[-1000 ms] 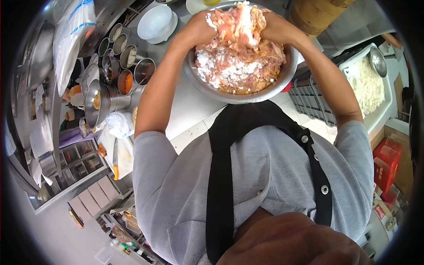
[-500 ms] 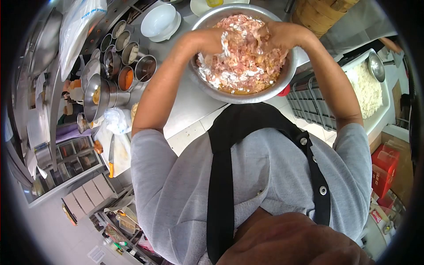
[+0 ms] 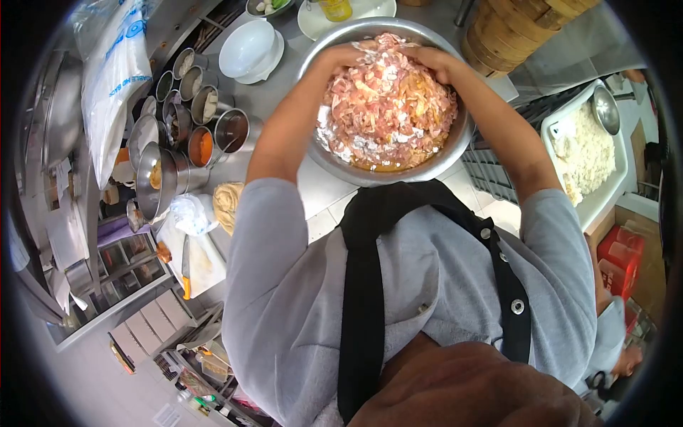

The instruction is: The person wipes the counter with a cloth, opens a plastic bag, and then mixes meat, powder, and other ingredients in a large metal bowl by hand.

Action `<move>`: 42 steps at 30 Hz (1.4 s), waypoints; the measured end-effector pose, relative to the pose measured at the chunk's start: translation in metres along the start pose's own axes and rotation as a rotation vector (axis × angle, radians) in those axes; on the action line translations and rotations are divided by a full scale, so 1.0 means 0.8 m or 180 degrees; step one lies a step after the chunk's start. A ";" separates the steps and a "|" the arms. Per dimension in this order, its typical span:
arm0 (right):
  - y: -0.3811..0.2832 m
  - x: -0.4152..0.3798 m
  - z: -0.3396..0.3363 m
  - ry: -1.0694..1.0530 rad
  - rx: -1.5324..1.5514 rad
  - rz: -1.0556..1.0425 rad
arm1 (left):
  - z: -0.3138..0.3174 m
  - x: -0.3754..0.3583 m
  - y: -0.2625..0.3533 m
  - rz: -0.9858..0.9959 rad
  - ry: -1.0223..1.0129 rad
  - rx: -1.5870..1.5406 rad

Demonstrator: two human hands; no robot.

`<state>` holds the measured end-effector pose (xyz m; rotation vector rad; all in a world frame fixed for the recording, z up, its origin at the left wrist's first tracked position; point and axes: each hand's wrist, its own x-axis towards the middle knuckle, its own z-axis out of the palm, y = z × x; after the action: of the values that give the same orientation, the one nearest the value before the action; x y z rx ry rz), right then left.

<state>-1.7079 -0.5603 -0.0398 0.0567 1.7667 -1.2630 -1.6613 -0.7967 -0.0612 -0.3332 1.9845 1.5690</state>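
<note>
A large metal bowl (image 3: 334, 167) holds a mound of raw sliced meat (image 3: 388, 107) dusted with white powder, with yellowish liquid low along the near side. My left hand (image 3: 346, 55) reaches into the bowl's far left part, against the meat. On the far right side my right hand (image 3: 432, 60) is pressed in against the same mound. The fingers of both hands are mostly buried in or behind the meat, so their grip is hidden.
White bowls (image 3: 245, 50) stand left of the metal bowl, bamboo steamers (image 3: 501, 35) right. Several metal containers (image 3: 200, 146), a knife (image 3: 186, 267) on a cutting board and a tub of white shreds (image 3: 594, 156) lie around. Another person's hand (image 3: 629, 361) shows lower right.
Both hands have moved outward and deeper toward the bowl's far side. The meat is now heaped higher in the middle. Another person has come into view at the lower right.
</note>
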 end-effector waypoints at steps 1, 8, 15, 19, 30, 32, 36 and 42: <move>0.002 0.014 0.000 -0.0166 0.0323 0.0002 | -0.031 0.086 -0.058 0.0041 -0.0470 0.0281; -0.032 -0.055 0.004 -0.1119 0.0454 -0.0424 | 0.020 -0.022 0.048 0.0060 -0.0402 0.0155; -0.053 -0.184 0.017 -0.0911 -0.2139 -0.1834 | 0.053 -0.196 0.130 0.1254 -0.0396 0.2503; -0.048 -0.222 0.018 -0.0870 -0.2730 -0.1517 | 0.043 -0.228 0.124 0.1223 -0.0392 0.2866; 0.030 -0.132 0.014 -0.1116 0.0735 0.0421 | -0.018 -0.035 -0.062 -0.0357 -0.0239 0.0183; 0.025 -0.123 0.036 -0.1004 0.0909 0.0468 | -0.026 -0.005 -0.063 -0.0600 -0.0263 0.0494; 0.022 -0.087 0.058 -0.0772 0.0726 0.0313 | 0.004 -0.001 -0.047 -0.0303 -0.0204 0.0692; 0.026 -0.080 0.042 -0.0780 0.1050 -0.0410 | 0.042 -0.108 0.060 -0.0056 0.0228 0.0986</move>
<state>-1.6396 -0.5477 -0.0119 -0.0235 1.3596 -1.5747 -1.6076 -0.7653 0.0227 -0.2835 2.2324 1.2280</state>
